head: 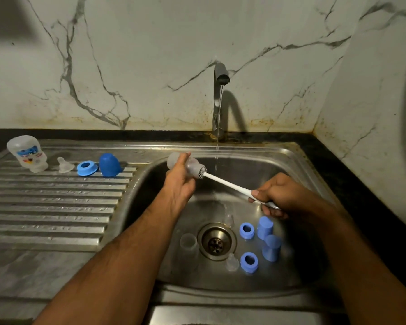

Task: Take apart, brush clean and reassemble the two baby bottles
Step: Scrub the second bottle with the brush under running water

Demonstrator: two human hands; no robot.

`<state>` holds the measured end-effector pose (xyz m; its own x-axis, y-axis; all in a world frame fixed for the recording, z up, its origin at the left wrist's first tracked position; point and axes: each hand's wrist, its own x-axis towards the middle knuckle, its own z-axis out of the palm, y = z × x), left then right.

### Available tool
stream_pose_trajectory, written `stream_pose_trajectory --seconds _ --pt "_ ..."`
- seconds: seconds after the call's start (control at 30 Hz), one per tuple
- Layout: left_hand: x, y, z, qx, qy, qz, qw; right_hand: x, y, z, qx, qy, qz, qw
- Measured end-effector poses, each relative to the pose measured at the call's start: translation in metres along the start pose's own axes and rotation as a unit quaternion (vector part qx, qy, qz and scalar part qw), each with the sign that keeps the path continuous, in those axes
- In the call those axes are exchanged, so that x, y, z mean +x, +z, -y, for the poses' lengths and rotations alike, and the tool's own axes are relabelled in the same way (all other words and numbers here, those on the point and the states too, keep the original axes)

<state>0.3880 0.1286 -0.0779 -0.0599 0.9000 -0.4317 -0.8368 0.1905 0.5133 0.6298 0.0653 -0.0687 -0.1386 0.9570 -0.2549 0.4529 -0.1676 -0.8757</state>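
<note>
My left hand grips a clear baby bottle held sideways over the sink basin. My right hand holds the white handle of a bottle brush, whose bristle head sits at the bottle's mouth. In the basin lie two blue collar rings, two blue caps, a clear teat and another clear bottle. On the draining board stand an upside-down printed bottle, a teat, a blue ring and a blue cap.
The tap at the back runs a thin stream of water into the basin, just right of the held bottle. The drain sits in the basin's middle. The ridged steel draining board lies on the left, and marble walls close the back and right.
</note>
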Motion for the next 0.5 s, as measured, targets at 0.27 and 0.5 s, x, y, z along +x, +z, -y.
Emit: stream_pose_trajectory --seconds 0.27,0.5 --pt "0.005 -0.002 -0.006 0.006 0.000 -0.006 1.000 -0.003 -0.006 0.001 -0.002 -0.005 0.008 1.000" --pt "0.008 -0.006 -0.016 -0.009 0.006 0.013 1.000 -0.008 -0.021 -0.001 0.018 -0.012 -0.010 1.000"
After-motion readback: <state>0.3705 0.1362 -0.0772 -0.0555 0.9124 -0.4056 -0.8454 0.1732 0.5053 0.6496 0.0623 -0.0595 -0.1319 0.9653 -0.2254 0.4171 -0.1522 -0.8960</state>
